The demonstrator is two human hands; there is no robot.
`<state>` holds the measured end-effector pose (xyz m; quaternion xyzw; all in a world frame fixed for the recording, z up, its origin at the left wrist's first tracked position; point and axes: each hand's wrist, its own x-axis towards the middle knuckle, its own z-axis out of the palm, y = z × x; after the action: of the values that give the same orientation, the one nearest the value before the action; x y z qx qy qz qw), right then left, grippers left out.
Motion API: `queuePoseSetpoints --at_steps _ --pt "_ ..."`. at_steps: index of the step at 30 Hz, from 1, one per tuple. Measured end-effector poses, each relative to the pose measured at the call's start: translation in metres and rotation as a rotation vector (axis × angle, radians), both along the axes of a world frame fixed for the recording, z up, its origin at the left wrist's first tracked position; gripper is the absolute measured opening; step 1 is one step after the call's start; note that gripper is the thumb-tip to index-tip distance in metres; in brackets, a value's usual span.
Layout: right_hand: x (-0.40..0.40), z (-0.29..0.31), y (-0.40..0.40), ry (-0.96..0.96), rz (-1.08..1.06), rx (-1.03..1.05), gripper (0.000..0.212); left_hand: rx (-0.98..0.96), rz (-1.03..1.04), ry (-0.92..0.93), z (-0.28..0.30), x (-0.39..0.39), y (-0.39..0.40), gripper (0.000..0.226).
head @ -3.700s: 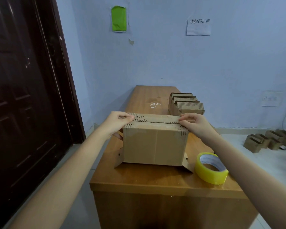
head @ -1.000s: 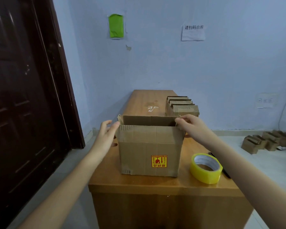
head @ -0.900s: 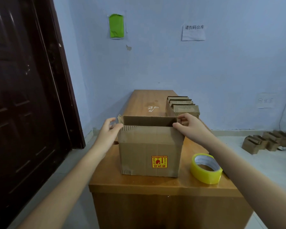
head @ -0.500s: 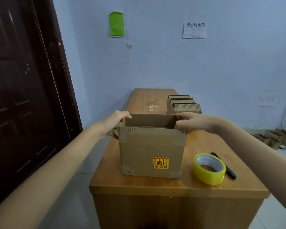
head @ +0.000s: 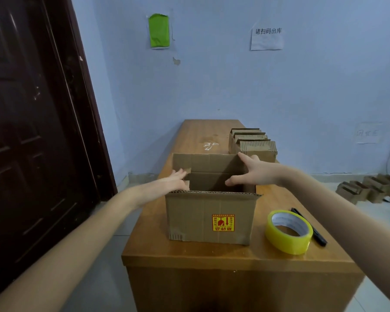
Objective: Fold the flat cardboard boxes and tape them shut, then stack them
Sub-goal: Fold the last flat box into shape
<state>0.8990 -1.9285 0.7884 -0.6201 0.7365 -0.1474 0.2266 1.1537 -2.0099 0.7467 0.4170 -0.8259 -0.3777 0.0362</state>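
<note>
Blue wall [head: 234,86] fills the far side of the room, with one dark brown door [head: 32,120] standing at my left. Before me runs one long wooden table [head: 212,253], its near end closest to me. One open cardboard box [head: 208,218] stands upright near that end, top flaps raised, a single red and yellow label [head: 223,222] on the side facing me. Farther along the table, to the right, sits one stack of flat cardboard boxes [head: 252,144]; I cannot count the pieces in it. More cardboard pieces [head: 367,189] lie on the floor by the wall at far right, number unclear. Two papers are stuck to the wall: one green sheet [head: 159,30] and one white notice [head: 266,38] with printed characters. One roll of yellow tape [head: 288,231] lies just right of the box, and one black pen [head: 309,226] lies just beyond it. Both my arms reach forward over the box. My left hand [head: 173,180] lies at the box's left side, fingers straight and together, pressing on the left flap, gripping nothing. My right hand [head: 252,171] is spread wide at the right rear corner, thumb pointing inward over the opening, fingers against the flap there, curled round nothing.
</note>
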Motion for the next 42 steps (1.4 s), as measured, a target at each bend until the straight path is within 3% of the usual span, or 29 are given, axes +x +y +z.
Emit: queuePoseSetpoints --at_steps 3,6,11,13,17,19,21,24,26,29,33,40,42 --pt "0.002 -0.008 0.007 -0.13 -0.031 -0.136 0.097 -0.003 -0.016 -0.008 0.008 -0.003 0.007 0.115" --pt "0.004 -0.019 0.025 -0.237 -0.05 -0.316 0.072 -0.022 -0.061 -0.013 0.01 -0.002 0.015 0.123" --pt "-0.001 -0.046 0.058 -0.303 0.129 -0.181 0.074 -0.053 -0.096 -0.034 0.013 -0.002 0.018 0.121" --pt "-0.009 -0.054 0.06 -0.253 0.193 -0.16 0.073 -0.072 -0.103 -0.042 0.009 0.0 0.016 0.127" --pt "-0.023 -0.055 0.059 -0.083 0.325 -0.136 0.1 -0.084 -0.117 -0.034 0.005 -0.001 0.017 0.143" --pt "-0.027 -0.055 0.055 0.05 0.349 -0.136 0.089 -0.086 -0.121 -0.013 0.005 0.0 0.014 0.142" --pt "-0.026 -0.054 0.051 0.066 0.308 -0.172 0.072 -0.06 -0.116 0.055 0.003 0.004 0.008 0.131" --pt "-0.02 -0.053 0.049 -0.212 0.188 -0.232 0.043 0.091 -0.103 0.283 0.001 0.018 0.003 0.096" --pt "-0.02 -0.056 0.046 -0.301 0.153 -0.314 0.036 0.035 -0.01 0.345 -0.001 0.021 0.002 0.068" --pt "-0.023 -0.063 0.038 -0.344 0.108 -0.433 0.038 -0.139 0.092 0.382 -0.011 0.012 0.004 0.042" --pt "-0.023 -0.067 0.031 -0.349 0.048 -0.547 0.047 -0.202 0.141 0.499 -0.02 0.005 0.006 0.021" --pt "-0.029 -0.061 0.018 -0.295 0.162 -0.462 0.076 -0.453 0.211 0.548 -0.024 0.0 0.005 0.019" --pt "-0.028 -0.059 0.013 -0.332 0.157 -0.42 0.078 -0.457 0.252 0.535 -0.022 -0.002 0.006 0.037"
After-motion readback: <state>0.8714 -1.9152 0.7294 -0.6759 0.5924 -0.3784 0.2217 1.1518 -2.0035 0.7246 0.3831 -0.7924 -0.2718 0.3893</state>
